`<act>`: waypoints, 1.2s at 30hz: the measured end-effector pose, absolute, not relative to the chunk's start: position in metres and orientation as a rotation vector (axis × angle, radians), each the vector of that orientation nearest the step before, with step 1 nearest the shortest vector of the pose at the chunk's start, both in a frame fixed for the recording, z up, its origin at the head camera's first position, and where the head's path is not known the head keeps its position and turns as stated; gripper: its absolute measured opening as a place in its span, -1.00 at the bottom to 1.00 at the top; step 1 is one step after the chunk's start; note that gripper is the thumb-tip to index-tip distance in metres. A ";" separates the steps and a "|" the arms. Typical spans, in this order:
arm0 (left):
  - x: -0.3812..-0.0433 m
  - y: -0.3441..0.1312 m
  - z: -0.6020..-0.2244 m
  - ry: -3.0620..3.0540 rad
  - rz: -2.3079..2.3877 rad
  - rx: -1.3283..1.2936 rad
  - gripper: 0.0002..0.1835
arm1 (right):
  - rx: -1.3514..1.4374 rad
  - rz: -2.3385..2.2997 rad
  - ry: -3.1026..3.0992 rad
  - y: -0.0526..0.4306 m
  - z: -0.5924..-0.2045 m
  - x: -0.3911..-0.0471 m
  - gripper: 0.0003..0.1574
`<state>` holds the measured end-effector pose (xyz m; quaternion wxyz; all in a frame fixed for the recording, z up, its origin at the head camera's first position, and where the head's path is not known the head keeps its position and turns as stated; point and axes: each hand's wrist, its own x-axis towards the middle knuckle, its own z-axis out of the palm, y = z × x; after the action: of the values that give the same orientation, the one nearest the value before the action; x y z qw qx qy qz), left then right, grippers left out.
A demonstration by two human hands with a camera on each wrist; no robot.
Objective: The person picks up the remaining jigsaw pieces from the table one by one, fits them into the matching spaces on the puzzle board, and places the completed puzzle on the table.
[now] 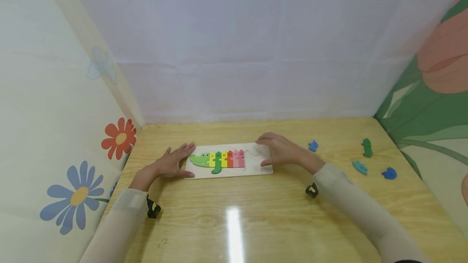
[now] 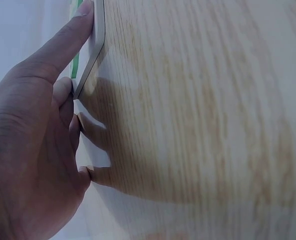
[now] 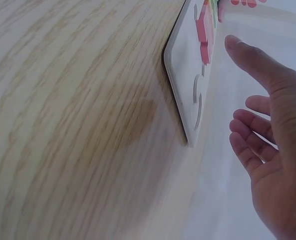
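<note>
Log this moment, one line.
left hand: touching puzzle board's left end | right hand: over its right end | four loose pieces: right of board

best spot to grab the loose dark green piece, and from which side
Probably pinch the dark green piece across its middle, coming from above with the right hand, which is nearer. It lies on the table, longer front to back than across, so its left and right edges suit thumb and fingers.

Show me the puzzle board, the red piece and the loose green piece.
Puzzle board point(image 1: 255, 171): head view, bare lower right part.
Red piece point(image 1: 230, 160): head view, middle of its upper face.
Loose green piece point(image 1: 368, 148): head view, middle of its body.
</note>
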<state>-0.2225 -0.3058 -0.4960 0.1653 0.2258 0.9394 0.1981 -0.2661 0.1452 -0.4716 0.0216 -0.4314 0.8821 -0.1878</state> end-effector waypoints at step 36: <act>-0.222 -0.306 -0.496 2.681 0.570 0.631 0.21 | -1.103 -0.618 2.857 0.257 -0.449 -0.260 0.08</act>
<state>-0.2225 -0.3056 -0.4961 0.1637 0.2212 0.9404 0.1998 -0.2601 0.2571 -0.4493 0.0089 -0.3530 0.9144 -0.1978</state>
